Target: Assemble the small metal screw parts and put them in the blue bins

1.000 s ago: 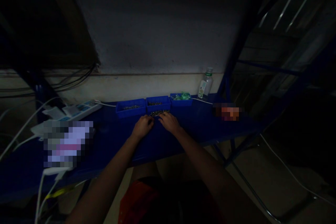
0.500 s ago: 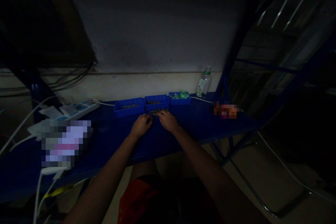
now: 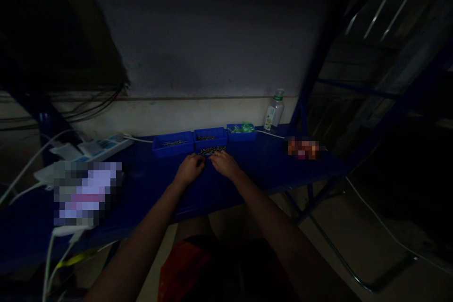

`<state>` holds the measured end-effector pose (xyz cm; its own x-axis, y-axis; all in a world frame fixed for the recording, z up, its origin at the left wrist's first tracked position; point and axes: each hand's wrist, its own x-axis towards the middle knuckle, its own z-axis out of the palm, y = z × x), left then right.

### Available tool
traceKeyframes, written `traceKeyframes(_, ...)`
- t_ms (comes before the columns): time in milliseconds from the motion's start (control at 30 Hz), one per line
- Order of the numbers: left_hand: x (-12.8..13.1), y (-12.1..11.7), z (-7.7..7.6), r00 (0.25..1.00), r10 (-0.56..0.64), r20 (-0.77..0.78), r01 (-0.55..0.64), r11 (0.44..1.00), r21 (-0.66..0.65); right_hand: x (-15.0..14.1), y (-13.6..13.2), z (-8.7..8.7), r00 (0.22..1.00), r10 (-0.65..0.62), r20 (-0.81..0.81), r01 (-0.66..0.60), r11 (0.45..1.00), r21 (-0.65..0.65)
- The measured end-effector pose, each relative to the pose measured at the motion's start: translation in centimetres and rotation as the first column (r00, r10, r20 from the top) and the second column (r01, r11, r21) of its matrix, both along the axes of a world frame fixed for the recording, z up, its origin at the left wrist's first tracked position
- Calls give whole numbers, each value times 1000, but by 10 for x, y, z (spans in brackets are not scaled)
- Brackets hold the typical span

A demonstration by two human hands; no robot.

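My left hand [image 3: 190,169] rests on the blue table with its fingers curled in, just in front of the blue bins. Facing it, my right hand [image 3: 225,165] has its fingertips pressed together at the near edge of a pile of small metal parts [image 3: 214,149]. Something thin and pale shows between the two hands, too small and dark to name. What either set of fingers holds is hidden. Behind the pile stands a small blue bin [image 3: 210,142] with similar parts, and left of it a wider blue bin [image 3: 173,150] holds thin metal pieces.
A third blue bin [image 3: 241,137] contains green plastic wrapping. Farther right are a clear bottle [image 3: 273,115] and a blurred orange item [image 3: 302,148]. Power strips [image 3: 106,147] with white cables and a blurred-out pale object [image 3: 90,191] occupy the table's left side.
My right hand has drawn back slightly from the pile toward my left hand, uncovering more of the parts. My left hand stays nearly in place.
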<state>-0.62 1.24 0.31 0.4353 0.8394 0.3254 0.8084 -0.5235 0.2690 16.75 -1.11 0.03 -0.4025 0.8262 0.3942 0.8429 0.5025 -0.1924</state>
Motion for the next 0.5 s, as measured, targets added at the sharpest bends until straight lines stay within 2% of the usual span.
traceKeyframes(233,-1,3,-3,999,-17,30,16,1000,20,2,2,-4,999,-20,-40,21,1000,13)
traceKeyframes(500,1,2,1,990,-126,66,128,992,-20,1,-7,0,981,70,-180,-76,997,-28)
